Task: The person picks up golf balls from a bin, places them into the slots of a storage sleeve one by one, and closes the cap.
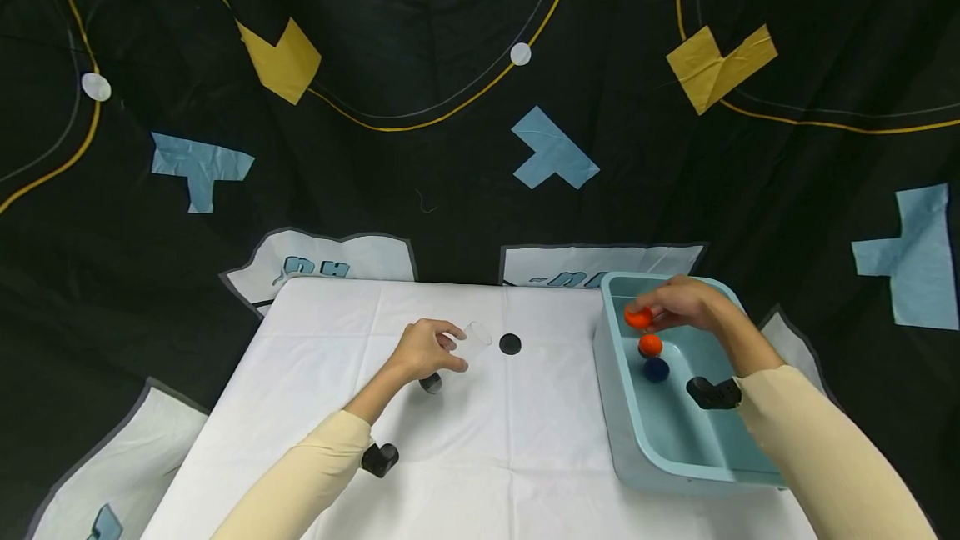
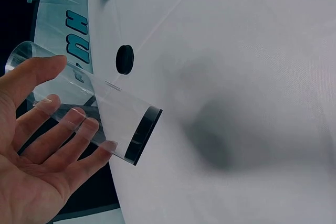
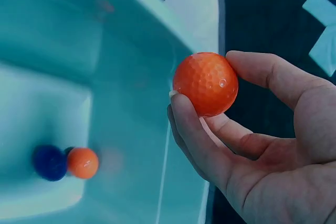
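Cream left sleeve (image 1: 296, 473), softly creased, stopping behind the bare left grip (image 1: 427, 348); matching cream right sleeve (image 1: 832, 457) behind the right grip (image 1: 681, 305); and there, one stubby black wrist camera (image 1: 381, 461) by each cuff (image 1: 356, 430)!

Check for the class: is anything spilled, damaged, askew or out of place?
Nothing looks spilled or damaged. Only the clear tube is askew: held in the left hand, it leans instead of standing upright. A black disc also lies alone on the white cloth.
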{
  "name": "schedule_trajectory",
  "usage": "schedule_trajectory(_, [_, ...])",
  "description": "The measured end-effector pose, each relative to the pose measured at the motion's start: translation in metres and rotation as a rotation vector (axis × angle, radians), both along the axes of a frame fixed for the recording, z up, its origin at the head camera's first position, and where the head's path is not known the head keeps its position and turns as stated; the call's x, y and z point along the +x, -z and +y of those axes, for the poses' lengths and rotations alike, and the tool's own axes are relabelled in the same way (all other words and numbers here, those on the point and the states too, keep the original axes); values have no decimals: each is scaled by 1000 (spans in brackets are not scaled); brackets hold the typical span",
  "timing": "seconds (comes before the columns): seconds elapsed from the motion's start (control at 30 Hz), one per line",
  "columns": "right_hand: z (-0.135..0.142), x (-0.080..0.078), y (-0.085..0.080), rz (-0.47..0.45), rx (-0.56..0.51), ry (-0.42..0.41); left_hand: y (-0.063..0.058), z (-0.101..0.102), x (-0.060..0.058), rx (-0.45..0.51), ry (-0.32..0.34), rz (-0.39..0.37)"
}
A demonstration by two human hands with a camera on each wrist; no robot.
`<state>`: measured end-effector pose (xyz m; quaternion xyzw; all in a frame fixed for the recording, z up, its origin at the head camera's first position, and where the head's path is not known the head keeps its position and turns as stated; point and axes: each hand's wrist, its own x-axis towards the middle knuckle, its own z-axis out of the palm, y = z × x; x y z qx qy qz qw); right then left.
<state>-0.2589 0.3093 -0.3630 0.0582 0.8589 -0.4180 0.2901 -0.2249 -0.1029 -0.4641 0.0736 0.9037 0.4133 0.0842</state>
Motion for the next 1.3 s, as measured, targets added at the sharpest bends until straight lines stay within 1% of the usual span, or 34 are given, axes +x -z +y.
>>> schedule_trajectory(0.2, [-16, -4, -11, 4, -20, -23, 1, 0, 0, -4, 3, -1])
schedule_trajectory(0.37, [-30, -10, -14, 4, -10, -28, 0, 0, 1, -5, 13, 5])
schedule_trajectory(0.5, [-44, -11, -15, 5, -6, -12, -1, 1, 0, -11, 16, 14])
schedule_trajectory(0.63, [-57, -12, -13, 13, 22, 6, -1, 2, -1, -9, 5, 4])
schedule_trajectory(0.8, [-71, -11, -10, 18, 47, 15, -3, 4, 0, -9, 8, 5])
schedule_trajectory(1.0, [-81, -11, -6, 14, 48, 6, -3, 5, 0, -21, 15, 13])
schedule_trajectory(1.3, [-94, -12, 1, 9, 14, -6, -3, 5, -1, -34, 20, 23])
